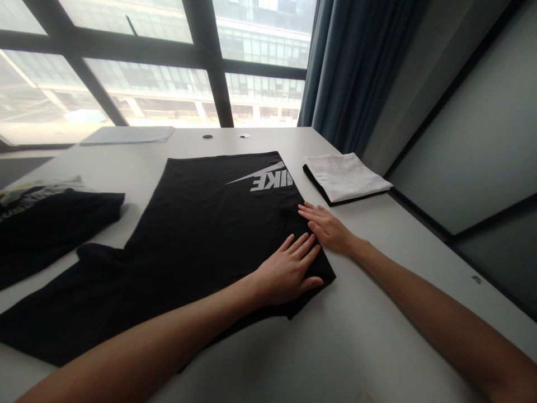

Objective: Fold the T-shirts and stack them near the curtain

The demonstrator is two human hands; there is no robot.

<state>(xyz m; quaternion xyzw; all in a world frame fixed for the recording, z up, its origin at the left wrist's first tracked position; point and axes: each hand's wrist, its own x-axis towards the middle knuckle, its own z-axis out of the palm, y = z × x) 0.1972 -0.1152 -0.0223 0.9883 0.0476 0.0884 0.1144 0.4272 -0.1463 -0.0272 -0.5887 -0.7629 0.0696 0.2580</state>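
Note:
A black T-shirt [188,224] with a grey-white printed logo lies spread on the white table, its right side folded inward so the print is cut off at the fold. One sleeve stretches out to the lower left. My left hand [289,268] rests flat on the folded part, fingers spread. Along the folded right edge lies my right hand [327,225], fingers stretched out and touching the cloth. Neither hand grips anything. My left forearm covers part of the shirt's near edge.
Folded white and black cloths [346,178] are stacked at the right. A loose heap of dark clothing [54,218] lies at the left. Papers [128,135] sit at the far left of the white table [394,246]. Windows and a blue curtain [352,67] stand behind it.

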